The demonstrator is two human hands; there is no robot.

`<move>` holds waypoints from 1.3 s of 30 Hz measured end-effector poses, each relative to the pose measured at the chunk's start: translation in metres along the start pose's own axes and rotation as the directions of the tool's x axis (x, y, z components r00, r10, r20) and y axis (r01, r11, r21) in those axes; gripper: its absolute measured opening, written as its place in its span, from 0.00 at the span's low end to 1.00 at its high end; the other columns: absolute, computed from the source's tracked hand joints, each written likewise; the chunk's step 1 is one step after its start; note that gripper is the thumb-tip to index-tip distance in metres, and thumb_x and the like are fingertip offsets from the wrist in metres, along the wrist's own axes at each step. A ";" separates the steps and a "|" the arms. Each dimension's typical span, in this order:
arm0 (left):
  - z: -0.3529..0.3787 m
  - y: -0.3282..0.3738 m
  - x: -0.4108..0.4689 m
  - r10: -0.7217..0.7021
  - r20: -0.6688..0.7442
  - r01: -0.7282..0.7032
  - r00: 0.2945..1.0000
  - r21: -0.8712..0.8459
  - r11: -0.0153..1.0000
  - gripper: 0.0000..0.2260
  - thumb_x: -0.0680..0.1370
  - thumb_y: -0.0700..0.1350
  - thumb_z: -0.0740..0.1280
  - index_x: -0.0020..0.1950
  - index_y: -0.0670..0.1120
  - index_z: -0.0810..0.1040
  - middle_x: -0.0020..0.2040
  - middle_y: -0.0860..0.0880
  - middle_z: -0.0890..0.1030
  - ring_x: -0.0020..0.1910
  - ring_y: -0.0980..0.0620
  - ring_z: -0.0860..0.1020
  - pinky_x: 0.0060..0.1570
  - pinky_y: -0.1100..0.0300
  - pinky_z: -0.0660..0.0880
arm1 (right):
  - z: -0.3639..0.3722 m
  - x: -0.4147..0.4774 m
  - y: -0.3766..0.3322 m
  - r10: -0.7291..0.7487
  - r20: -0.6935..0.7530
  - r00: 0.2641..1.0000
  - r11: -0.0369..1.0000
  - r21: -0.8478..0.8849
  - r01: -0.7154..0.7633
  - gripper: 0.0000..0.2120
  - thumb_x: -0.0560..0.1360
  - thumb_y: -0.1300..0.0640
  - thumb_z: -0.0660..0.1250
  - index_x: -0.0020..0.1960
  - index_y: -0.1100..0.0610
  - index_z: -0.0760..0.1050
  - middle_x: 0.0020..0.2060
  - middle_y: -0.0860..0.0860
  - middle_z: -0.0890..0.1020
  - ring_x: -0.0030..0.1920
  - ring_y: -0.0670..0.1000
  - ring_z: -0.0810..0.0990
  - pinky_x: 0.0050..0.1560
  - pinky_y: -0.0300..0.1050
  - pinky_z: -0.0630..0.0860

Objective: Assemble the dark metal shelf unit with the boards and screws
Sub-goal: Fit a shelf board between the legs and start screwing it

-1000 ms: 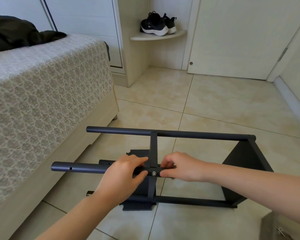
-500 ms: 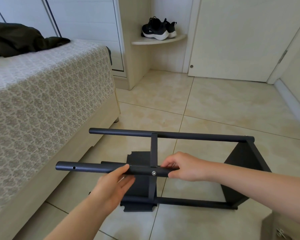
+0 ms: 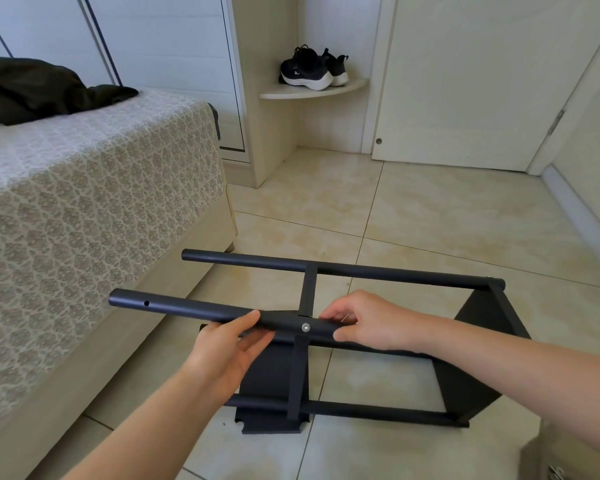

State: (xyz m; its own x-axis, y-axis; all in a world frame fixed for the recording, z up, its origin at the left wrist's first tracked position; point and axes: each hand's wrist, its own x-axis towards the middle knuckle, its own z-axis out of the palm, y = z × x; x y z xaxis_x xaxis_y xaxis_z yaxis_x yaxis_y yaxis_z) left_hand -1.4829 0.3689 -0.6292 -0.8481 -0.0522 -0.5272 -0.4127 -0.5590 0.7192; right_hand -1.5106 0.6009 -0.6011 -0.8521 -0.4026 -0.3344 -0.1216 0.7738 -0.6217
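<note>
frame (image 3: pixel 361 408): on its side on the floor (image 3: pixel 447 220), just beside the bed (image 3: pixel 84 209)
left hand (image 3: pixel 227 348): fingers near straight, laid against the near tube (image 3: pixel 194 310) from below, no wrap
right hand (image 3: pixel 364 320): fingers curled over the same tube, right of the screw (image 3: pixel 305 327); a thin sliver shows between them, can't tell what it is
risk 1: only the right hand really grips. If it slips, the tube drops or twists around that one screw.
risk 2: the tube's free end has an open hole (image 3: pixel 146 303) and no brace, so leaning on it likely racks the frame
risk 3: the left fingers sit near the crossbar (image 3: pixel 309 289) joint, a pinch point if the tube shifts
count tubes: 3 long ones plain, a 4th partly hidden behind the hands
count boards: 2, end board (image 3: pixel 478 358) and mid board (image 3: pixel 274 375)
count screws: 1 seen
count shoes (image 3: pixel 309 69): 2, on the corner shelf (image 3: pixel 354 86)
</note>
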 end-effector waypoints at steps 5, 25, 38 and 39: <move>-0.003 -0.001 -0.002 0.003 0.013 -0.003 1.000 -0.007 1.000 0.15 0.78 0.33 0.68 0.64 0.36 0.74 0.58 0.36 0.82 0.51 0.40 0.85 0.45 0.51 0.84 | 0.000 -0.001 0.000 -0.010 0.000 1.000 1.000 0.012 0.010 0.16 0.78 0.61 0.67 0.65 0.52 0.78 0.60 0.48 0.80 0.58 0.46 0.79 0.64 0.44 0.75; -0.001 0.012 -0.005 0.047 0.052 -0.052 0.998 0.091 0.994 0.13 0.78 0.35 0.69 0.62 0.36 0.76 0.55 0.36 0.84 0.50 0.41 0.86 0.41 0.51 0.84 | -0.044 0.049 0.030 0.110 -0.234 0.966 0.990 -0.063 -0.128 0.11 0.79 0.58 0.65 0.61 0.56 0.77 0.53 0.49 0.80 0.52 0.48 0.78 0.53 0.37 0.72; -0.001 0.015 0.002 0.065 0.042 -0.069 0.997 0.096 0.993 0.14 0.78 0.35 0.70 0.63 0.36 0.75 0.58 0.35 0.82 0.50 0.41 0.85 0.42 0.51 0.83 | -0.051 0.097 0.052 0.177 -0.162 0.971 0.926 -0.307 -0.220 0.17 0.83 0.59 0.58 0.70 0.57 0.70 0.64 0.59 0.76 0.63 0.59 0.74 0.60 0.48 0.70; 0.000 0.016 0.002 0.064 0.042 -0.068 0.997 0.096 0.993 0.14 0.78 0.35 0.70 0.62 0.36 0.76 0.57 0.35 0.82 0.50 0.40 0.85 0.42 0.51 0.83 | -0.051 0.097 0.052 0.174 -0.162 0.971 0.928 -0.303 -0.216 0.15 0.82 0.60 0.58 0.68 0.57 0.72 0.62 0.59 0.77 0.60 0.59 0.75 0.59 0.49 0.71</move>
State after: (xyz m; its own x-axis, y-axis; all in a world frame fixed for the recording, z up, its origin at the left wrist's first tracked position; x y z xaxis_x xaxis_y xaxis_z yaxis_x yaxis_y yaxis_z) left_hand -1.4913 0.3601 -0.6189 -0.8861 -0.0532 -0.4604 -0.3839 -0.4723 0.7935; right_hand -1.6257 0.6270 -0.6294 -0.9314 -0.1775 -0.3178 -0.0826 0.9534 -0.2903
